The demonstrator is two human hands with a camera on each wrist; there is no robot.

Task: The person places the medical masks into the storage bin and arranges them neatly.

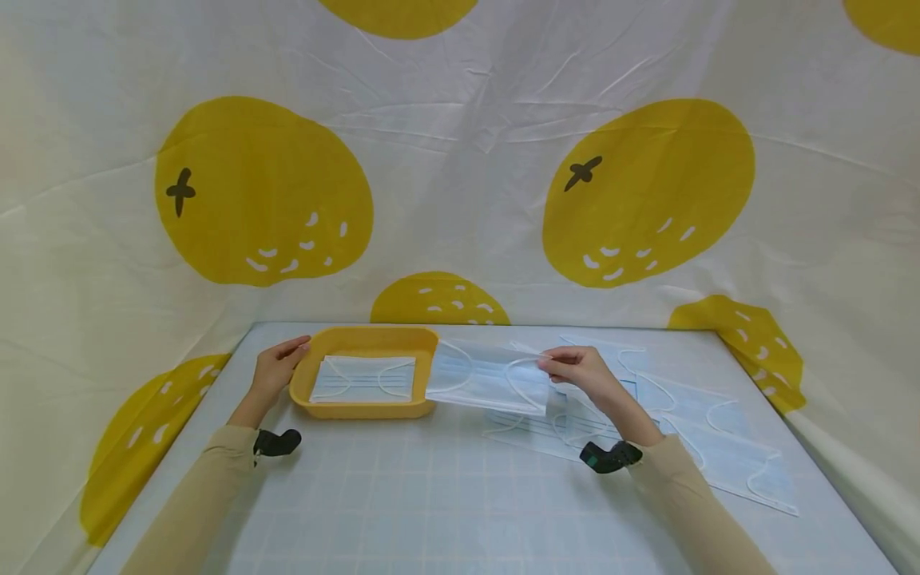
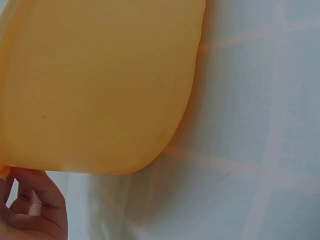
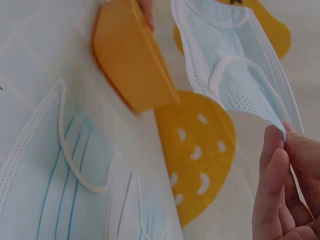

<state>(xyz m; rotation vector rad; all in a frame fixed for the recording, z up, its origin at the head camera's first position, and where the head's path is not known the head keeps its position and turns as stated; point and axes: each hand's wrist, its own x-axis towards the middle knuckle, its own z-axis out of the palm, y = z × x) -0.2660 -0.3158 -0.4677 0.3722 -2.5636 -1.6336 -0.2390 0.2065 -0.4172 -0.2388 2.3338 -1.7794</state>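
Note:
In the head view my left hand (image 1: 275, 370) grips the left rim of a yellow tray (image 1: 366, 411). The left wrist view shows that hand (image 2: 37, 205) with bent fingers at the rim, beside the tray's outer wall (image 2: 105, 90). Inside the tray lies a pale blue face mask (image 1: 359, 380) with white ear loops. My right hand (image 1: 580, 372) pinches another face mask (image 1: 489, 379) by its right edge between thumb and fingers. That mask hangs raised above the table, its left end overlapping the tray's right rim in the head view.
Several more masks (image 1: 747, 459) lie spread and overlapping on the right of the table (image 1: 431, 511), partly hidden by the right hand and the raised mask. A white cloth (image 1: 460, 200) printed with yellow fruit hangs behind the table and along its sides.

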